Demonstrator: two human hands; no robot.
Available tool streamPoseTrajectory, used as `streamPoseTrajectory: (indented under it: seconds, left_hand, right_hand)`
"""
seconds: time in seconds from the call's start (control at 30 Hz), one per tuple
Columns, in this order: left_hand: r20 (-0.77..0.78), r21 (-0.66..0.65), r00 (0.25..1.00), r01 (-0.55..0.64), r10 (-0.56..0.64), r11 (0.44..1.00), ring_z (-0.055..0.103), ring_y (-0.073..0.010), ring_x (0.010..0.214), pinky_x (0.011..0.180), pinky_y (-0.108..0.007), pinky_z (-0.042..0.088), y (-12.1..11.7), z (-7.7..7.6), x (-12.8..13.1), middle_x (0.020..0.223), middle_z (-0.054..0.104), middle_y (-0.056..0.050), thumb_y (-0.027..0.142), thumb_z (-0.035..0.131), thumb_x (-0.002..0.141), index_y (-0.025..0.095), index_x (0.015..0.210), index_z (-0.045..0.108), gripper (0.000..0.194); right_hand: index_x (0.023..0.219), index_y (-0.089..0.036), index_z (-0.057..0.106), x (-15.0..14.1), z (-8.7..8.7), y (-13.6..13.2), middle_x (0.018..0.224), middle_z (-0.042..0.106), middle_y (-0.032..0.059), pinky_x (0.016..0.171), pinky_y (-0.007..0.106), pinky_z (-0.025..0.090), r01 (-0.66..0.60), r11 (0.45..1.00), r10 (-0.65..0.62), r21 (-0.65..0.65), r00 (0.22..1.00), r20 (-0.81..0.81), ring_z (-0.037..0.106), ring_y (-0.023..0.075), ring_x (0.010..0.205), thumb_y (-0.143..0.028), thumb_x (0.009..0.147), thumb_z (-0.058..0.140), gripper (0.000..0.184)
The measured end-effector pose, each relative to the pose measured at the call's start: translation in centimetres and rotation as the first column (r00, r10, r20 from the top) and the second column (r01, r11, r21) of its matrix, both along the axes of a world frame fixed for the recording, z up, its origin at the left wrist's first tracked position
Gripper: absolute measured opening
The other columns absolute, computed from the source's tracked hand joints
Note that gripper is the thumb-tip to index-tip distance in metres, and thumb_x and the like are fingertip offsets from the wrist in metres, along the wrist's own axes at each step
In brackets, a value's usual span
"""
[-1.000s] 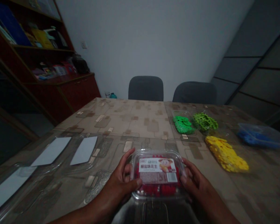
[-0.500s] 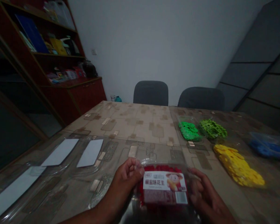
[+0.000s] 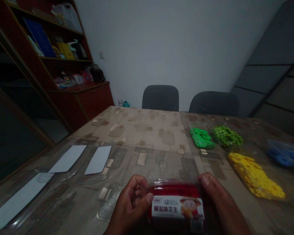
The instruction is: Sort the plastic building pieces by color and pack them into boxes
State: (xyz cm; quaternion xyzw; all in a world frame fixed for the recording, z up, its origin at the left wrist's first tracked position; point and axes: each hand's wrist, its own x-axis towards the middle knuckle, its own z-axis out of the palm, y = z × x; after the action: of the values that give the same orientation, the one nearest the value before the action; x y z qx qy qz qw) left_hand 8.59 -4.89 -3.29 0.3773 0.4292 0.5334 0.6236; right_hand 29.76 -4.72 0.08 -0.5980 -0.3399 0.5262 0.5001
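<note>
Between my hands, at the near edge of the view, is a clear plastic box [image 3: 177, 189] with red pieces inside. A white label [image 3: 178, 208] with a cartoon figure and printed characters covers part of it. My left hand [image 3: 134, 204] grips the box's left side, its fingers curled and thumb against the edge near the label. On the opposite side, my right hand [image 3: 220, 202] holds the box with its thumb along the top corner; its other fingers are mostly hidden. The lower part of the box runs out of view.
To the right stand clear boxes of green pieces [image 3: 201, 138], lighter green pieces [image 3: 226, 136], yellow pieces [image 3: 256, 176] and blue pieces [image 3: 286, 158]. Clear lids with white labels [image 3: 98, 160] lie at left on the patterned table [image 3: 147, 127]. Two grey chairs [image 3: 160, 98] stand behind.
The red-filled box has tipped and sunk lower in view, so its label appears lower and its front edge faces me more. Both hands still hold its sides.
</note>
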Motion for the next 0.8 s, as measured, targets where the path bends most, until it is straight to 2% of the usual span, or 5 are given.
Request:
streamPoseTrajectory:
  seconds: [0.3,0.43,0.57,0.7,0.8]
  left_hand:
    - [0.063,-0.031,0.994,0.090,-0.088,0.995,0.050,-0.0086,0.057,0.055,-0.018,0.043,0.8,-1.2,-0.6,0.069,0.052,0.007,0.046,0.081,0.081,0.022,0.084,0.053,0.038]
    - [0.077,-0.041,0.993,0.097,-0.094,0.994,0.053,-0.0091,0.058,0.056,-0.019,0.045,0.8,-0.5,-0.4,0.070,0.054,0.007,0.044,0.081,0.081,0.022,0.082,0.054,0.035]
    - [-0.015,-0.057,0.998,0.067,-0.068,0.996,0.060,-0.0144,0.063,0.057,-0.022,0.047,1.2,0.4,0.2,0.074,0.062,0.003,0.048,0.080,0.080,0.022,0.095,0.063,0.034]
    - [-0.124,-0.073,0.990,0.055,-0.064,0.996,0.061,-0.0165,0.066,0.059,-0.024,0.049,1.6,0.5,0.6,0.075,0.067,-0.001,0.048,0.079,0.080,0.018,0.095,0.068,0.035]
    - [-0.068,-0.084,0.994,0.076,-0.082,0.994,0.063,-0.0172,0.067,0.060,-0.025,0.050,1.6,0.2,0.5,0.076,0.069,-0.002,0.047,0.081,0.079,0.017,0.093,0.067,0.036]
  right_hand:
    - [0.073,-0.025,0.049,0.1,-1.4,0.7,0.058,0.050,-0.0064,0.050,0.026,0.047,0.007,1.000,-0.007,-0.028,1.000,0.016,0.052,0.0158,0.052,-0.069,0.079,0.066,0.048]
    - [0.071,-0.024,0.050,0.3,-1.7,0.9,0.058,0.052,-0.0052,0.047,0.024,0.045,0.030,0.999,-0.030,0.011,0.996,0.079,0.050,0.0146,0.051,-0.070,0.079,0.066,0.049]
    - [0.067,-0.024,0.050,0.6,-1.9,1.1,0.056,0.050,-0.0051,0.045,0.023,0.041,0.002,0.999,-0.007,0.039,0.993,0.114,0.047,0.0135,0.050,-0.071,0.075,0.067,0.051]
    - [0.067,-0.024,0.049,0.4,-1.6,1.2,0.057,0.049,-0.0055,0.044,0.023,0.039,0.008,0.999,-0.014,0.049,0.991,0.131,0.045,0.0134,0.050,-0.070,0.078,0.064,0.050]
    - [0.068,-0.024,0.048,0.0,-1.3,1.0,0.057,0.046,-0.0065,0.045,0.022,0.037,0.020,0.998,-0.029,0.063,0.988,0.153,0.044,0.0127,0.049,-0.069,0.081,0.061,0.049]
